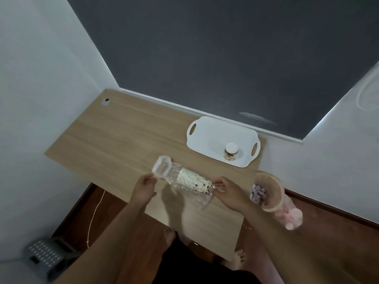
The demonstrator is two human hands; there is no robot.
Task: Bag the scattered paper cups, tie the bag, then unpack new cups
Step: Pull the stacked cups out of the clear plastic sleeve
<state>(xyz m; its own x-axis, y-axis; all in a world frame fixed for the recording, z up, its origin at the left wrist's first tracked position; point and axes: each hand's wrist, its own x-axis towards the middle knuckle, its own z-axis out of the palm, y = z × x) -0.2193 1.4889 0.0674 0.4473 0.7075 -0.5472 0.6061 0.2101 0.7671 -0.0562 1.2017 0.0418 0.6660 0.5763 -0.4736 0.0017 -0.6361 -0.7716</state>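
Note:
A clear plastic sleeve (174,171) with a white handle at its far-left end lies across the wooden table (114,136). A stack of patterned paper cups (194,180) sits inside the sleeve. My left hand (143,188) pinches the sleeve's left part near the handle. My right hand (229,190) grips the sleeve's right end by the cup stack. A single patterned cup (231,151) stands upside down on the white tray (207,132).
A woven basket (274,193) holding a bag of patterned cups hangs off the table's right edge, with pink fabric below it. A grey step stool (46,256) stands on the floor at lower left. A thin cord (95,214) dangles beside the table.

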